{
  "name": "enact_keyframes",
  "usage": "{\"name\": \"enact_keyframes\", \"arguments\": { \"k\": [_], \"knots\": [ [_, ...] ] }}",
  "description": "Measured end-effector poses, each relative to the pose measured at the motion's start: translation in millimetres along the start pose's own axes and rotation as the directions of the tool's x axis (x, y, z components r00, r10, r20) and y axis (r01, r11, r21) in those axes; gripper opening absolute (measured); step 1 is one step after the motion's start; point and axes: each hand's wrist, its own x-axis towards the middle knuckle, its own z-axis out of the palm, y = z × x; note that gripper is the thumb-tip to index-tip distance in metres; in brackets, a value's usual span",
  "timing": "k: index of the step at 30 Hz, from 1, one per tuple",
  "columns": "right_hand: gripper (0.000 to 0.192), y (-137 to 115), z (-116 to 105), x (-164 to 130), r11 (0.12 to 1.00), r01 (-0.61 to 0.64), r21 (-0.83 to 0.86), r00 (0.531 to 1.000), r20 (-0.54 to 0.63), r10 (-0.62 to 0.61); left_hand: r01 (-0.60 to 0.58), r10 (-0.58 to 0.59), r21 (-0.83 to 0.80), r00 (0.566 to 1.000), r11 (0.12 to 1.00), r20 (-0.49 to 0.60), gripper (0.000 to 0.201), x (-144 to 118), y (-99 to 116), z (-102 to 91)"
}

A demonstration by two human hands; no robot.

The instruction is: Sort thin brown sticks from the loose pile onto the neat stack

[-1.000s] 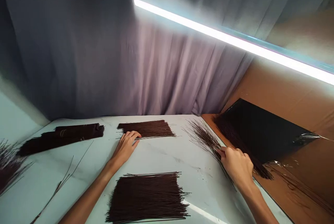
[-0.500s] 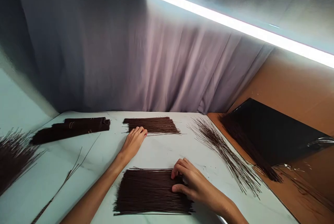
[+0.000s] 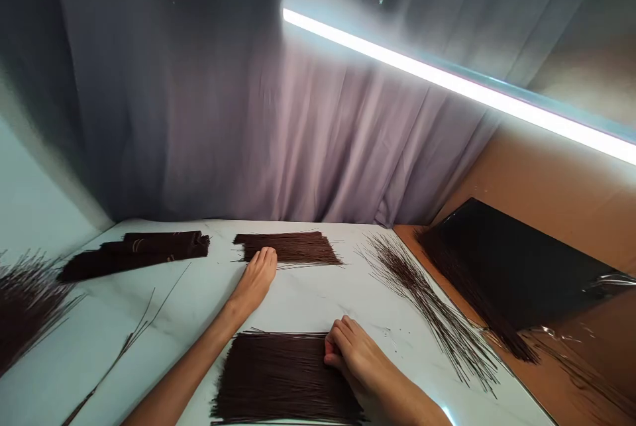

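The right hand (image 3: pixel 355 356), fingers curled together, presses the near sticks (image 3: pixel 283 376). The left hand (image 3: pixel 256 277), fingers flat and together, touches the far sticks (image 3: pixel 288 247). Squaring the ends probably wants light, even pressure.

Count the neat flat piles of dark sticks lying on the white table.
2: near pile under the right hand; far pile touched by the left hand. Loose heaps excluded.

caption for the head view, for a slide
Right hand rests on near stick pile, left hand touches far pile on white table.
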Motion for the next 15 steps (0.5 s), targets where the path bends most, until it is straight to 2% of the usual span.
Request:
{"name": "enact_keyframes", "arguments": {
  "k": [4,6,8,10,12,13,15],
  "knots": [
    [0.015,7,2,1,0.997,0.073,-0.005,0.995,-0.061,-0.074,0.030,-0.030,0.004,1.000,1.000,0.006,0.038,5,-3,-16.9],
    [0.009,8,-2,2,0.992,0.106,-0.062,0.980,-0.165,-0.114,0.032,-0.032,-0.003,0.999,0.999,0.012,0.039,9,-7,-34.0],
    [0.013,5,-8,3,0.974,0.088,-0.211,0.927,-0.340,-0.157,0.013,-0.013,-0.017,1.000,1.000,0.021,0.040,12,-8,-57.2],
    [0.026,0,-16,2,0.912,0.014,-0.410,0.839,-0.492,-0.234,-0.035,0.037,-0.048,0.998,0.998,0.044,0.038,12,-3,-83.1],
    [0.040,-7,-25,2,0.822,-0.090,-0.562,0.780,-0.553,-0.293,-0.096,0.103,-0.090,0.991,0.991,0.080,0.038,9,10,-106.7],
    [0.047,-10,-28,2,0.786,-0.125,-0.606,0.782,-0.547,-0.298,-0.128,0.139,-0.114,0.985,0.985,0.097,0.039,8,19,-116.3],
    [0.050,-12,-30,2,0.767,-0.129,-0.629,0.834,-0.487,-0.258,-0.193,0.224,-0.197,0.962,0.961,0.153,0.038,5,36,-129.6]
  ]
}}
